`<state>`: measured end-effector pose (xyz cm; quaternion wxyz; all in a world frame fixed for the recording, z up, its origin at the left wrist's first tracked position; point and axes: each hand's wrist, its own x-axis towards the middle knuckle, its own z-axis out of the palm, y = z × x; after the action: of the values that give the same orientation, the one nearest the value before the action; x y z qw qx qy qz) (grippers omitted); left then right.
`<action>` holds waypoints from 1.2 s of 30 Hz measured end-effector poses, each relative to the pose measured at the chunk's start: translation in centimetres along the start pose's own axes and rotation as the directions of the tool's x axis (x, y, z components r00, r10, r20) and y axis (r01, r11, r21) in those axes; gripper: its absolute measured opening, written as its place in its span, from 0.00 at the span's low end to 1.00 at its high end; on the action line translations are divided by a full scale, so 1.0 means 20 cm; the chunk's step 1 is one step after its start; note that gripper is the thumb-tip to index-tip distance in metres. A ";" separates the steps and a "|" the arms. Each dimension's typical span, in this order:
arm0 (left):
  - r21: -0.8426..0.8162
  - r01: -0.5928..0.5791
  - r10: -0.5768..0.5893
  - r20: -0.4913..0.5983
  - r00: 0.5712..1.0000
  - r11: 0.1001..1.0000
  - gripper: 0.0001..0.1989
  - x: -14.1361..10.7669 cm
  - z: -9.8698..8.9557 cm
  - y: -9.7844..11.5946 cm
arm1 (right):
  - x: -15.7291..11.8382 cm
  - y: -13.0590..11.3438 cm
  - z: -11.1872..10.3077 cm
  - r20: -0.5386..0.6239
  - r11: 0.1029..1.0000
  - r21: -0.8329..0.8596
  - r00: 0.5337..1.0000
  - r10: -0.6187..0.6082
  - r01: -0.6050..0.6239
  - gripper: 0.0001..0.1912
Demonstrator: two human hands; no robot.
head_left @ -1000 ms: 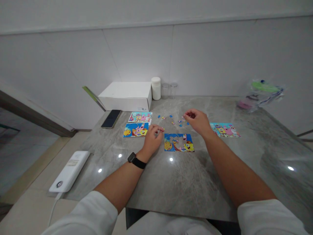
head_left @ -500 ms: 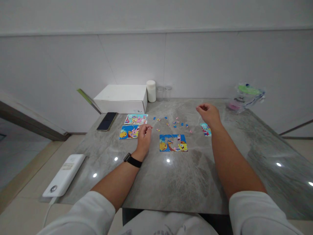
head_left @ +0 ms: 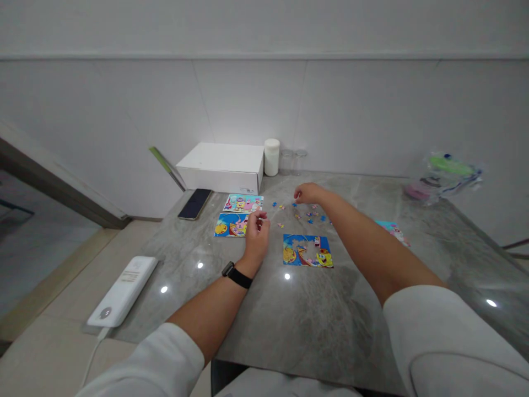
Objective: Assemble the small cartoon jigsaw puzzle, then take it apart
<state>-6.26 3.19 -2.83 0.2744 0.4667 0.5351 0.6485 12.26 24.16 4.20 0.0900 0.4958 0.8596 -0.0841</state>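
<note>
On the table lies a partly filled jigsaw puzzle (head_left: 289,255), blue and yellow, with a gap in its middle. Behind it several small loose puzzle pieces (head_left: 310,221) are scattered. My right hand (head_left: 309,193) is over the far side of these pieces, its fingertips drawn together just above a blue piece (head_left: 294,204). Whether anything is between them is hidden. My left hand (head_left: 257,231) rests at the right edge of a blue picture card (head_left: 230,225), covering part of it. Its fingers are loosely curled and a little apart, with nothing visible in them.
Another picture card (head_left: 243,203) lies behind the blue one. A phone (head_left: 195,204), white box (head_left: 223,167), white bottle (head_left: 271,157) and two clear glasses (head_left: 300,162) stand or lie further back. On the right are a plastic bag (head_left: 444,179) and a colourful card (head_left: 394,231); a white power bank (head_left: 124,289) sits left.
My right hand has moved left, from beside the right-hand card to above the loose pieces. My left hand stays by the blue card. The whole view has shifted slightly.
</note>
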 end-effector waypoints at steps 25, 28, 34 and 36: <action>0.014 -0.013 0.013 -0.007 1.000 1.000 0.11 0.01 0.02 0.02 | 0.23 -0.45 0.06 0.067 0.997 0.072 0.998 -0.017 0.012 0.08; 0.027 -0.005 0.005 0.005 1.000 1.000 0.11 0.01 0.02 0.02 | 0.17 -0.41 0.06 0.027 0.983 0.184 0.999 -0.022 0.016 0.10; 0.034 -0.019 0.017 0.041 0.999 0.999 0.10 0.00 0.02 0.01 | -0.04 -0.24 0.07 -0.091 0.868 0.493 0.996 -0.016 0.059 0.11; 0.046 -0.023 0.021 0.059 0.998 0.999 0.10 -0.01 0.02 0.02 | -0.15 -0.18 0.07 -0.105 0.812 0.578 0.994 -0.024 0.080 0.10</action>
<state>-5.82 3.13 -2.48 0.2716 0.4976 0.5368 0.6249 10.71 19.46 3.77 -0.1078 0.4793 0.8094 -0.3218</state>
